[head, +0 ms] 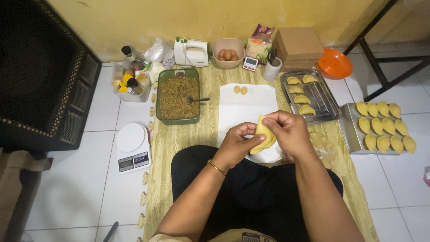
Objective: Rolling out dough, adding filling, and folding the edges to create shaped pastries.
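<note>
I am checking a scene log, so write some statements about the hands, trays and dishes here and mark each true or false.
1. Both hands hold one folded yellow pastry. True: the left hand and right hand pinch it together over the white board.
2. The green dish is empty. False: it is full of brownish filling with a fork resting in it.
3. The right-hand tray holds more pastries than the metal tray near the board. True: about ten against five.
4. The bowl of eggs sits on the kitchen scale. False: the scale's plate is bare; the bowl stands by the wall.
5. Two small dough discs lie on the white board. True.
</note>
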